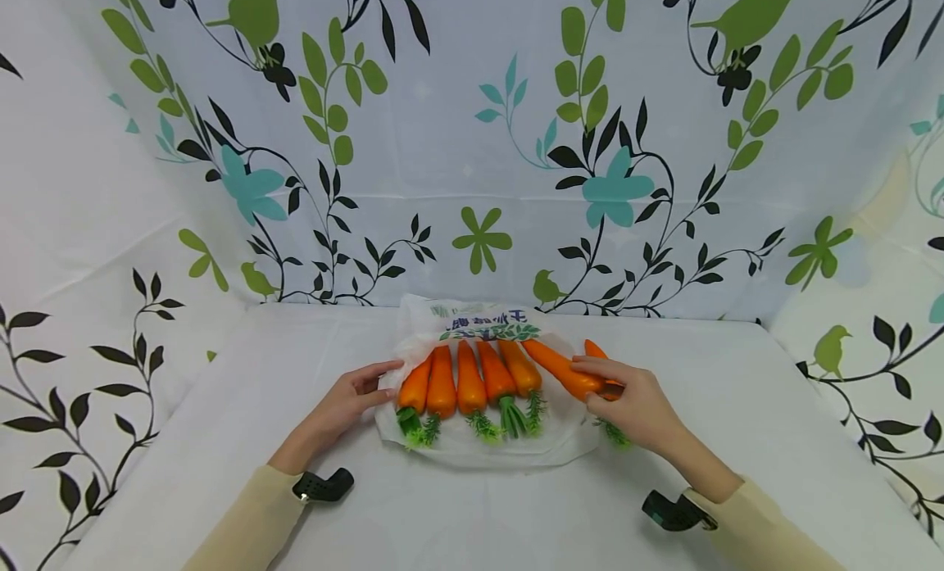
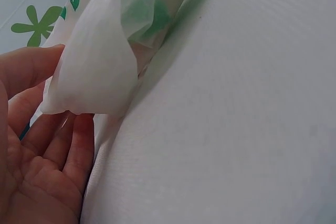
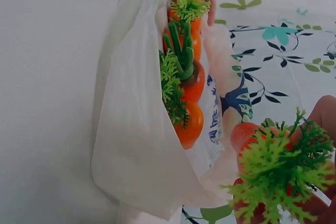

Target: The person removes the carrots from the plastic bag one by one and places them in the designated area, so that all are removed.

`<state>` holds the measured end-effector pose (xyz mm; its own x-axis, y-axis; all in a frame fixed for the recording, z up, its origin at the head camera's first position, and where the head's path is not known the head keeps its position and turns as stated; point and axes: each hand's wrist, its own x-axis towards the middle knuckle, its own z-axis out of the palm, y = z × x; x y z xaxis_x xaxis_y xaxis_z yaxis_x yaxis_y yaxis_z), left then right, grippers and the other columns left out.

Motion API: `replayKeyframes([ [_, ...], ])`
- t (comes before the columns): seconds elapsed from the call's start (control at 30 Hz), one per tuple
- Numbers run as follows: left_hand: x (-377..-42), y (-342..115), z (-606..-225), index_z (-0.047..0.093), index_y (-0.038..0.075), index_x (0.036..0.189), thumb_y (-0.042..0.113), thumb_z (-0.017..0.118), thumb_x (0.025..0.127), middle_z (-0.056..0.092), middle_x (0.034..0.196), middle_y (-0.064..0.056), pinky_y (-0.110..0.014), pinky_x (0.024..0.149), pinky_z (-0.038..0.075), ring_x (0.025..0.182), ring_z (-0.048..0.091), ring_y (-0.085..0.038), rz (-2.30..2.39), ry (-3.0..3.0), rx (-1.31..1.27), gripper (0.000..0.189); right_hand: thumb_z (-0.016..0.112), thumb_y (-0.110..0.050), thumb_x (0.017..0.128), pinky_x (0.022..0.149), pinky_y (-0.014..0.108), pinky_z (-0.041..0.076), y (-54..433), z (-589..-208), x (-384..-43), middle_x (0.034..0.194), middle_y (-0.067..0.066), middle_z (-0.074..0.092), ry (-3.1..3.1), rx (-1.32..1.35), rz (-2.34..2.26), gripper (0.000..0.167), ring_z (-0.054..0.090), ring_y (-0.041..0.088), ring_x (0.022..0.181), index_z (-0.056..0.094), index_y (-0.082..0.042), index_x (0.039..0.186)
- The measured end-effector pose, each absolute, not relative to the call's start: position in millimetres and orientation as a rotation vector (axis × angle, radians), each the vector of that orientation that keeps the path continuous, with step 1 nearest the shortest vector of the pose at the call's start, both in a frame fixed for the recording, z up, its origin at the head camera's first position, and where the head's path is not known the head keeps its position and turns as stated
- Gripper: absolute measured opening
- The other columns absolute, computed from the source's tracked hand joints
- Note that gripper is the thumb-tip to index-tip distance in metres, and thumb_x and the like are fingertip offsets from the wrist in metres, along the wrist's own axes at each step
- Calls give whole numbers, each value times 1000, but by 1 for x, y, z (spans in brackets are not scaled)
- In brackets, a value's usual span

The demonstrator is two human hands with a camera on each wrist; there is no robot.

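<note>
One carrot [image 1: 564, 372], clamped in fingers of right hand [image 1: 640, 403], pointing lengthwise from them to ten o'clock. One white bag [image 1: 524, 450], pinched at nine-o'clock edge by left hand [image 1: 357, 397].

Orange carrots [image 1: 470, 381], green tops [image 1: 512, 417], white bag [image 1: 509, 455], leaf-patterned backdrop [image 1: 428, 145]

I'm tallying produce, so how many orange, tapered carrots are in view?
7: five orange, tapered carrots in a row on the white plastic bag, a sixth carrot at the fingertips of the right hand, and a seventh carrot partly hidden behind that hand. More may be hidden.
</note>
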<state>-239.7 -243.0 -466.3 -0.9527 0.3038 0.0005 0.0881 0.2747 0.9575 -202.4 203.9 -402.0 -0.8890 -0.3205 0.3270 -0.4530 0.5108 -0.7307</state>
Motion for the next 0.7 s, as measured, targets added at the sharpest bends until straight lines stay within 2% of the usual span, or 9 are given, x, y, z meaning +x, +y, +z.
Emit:
replayKeyframes([
  [0.33, -240, -242, -467, 53, 10, 144, 18, 68, 95, 36, 156, -15, -53, 115, 21, 144, 29, -34, 1755, 2351, 371, 53, 64, 8, 82, 84, 33, 56, 224, -399, -194, 130, 15, 63, -2604, 623, 1283, 45, 62, 31, 107, 71, -9, 123],
  [0.6, -240, -243, -466, 53, 8, 144, 18, 69, 95, 37, 155, -15, -52, 115, 21, 145, 28, -34, 1771, 2342, 376, 53, 66, 8, 81, 83, 21, 52, 240, -399, -184, 129, 11, 64, -2590, 621, 1228, 44, 62, 31, 111, 70, -7, 122],
  [0.7, -240, -243, -467, 53, 8, 144, 18, 69, 95, 36, 156, -15, -52, 115, 21, 145, 27, -34, 1767, 2346, 372, 53, 65, 10, 81, 83, 15, 50, 247, -399, -180, 130, 10, 64, -2580, 611, 1210, 44, 61, 25, 113, 70, -6, 121],
])
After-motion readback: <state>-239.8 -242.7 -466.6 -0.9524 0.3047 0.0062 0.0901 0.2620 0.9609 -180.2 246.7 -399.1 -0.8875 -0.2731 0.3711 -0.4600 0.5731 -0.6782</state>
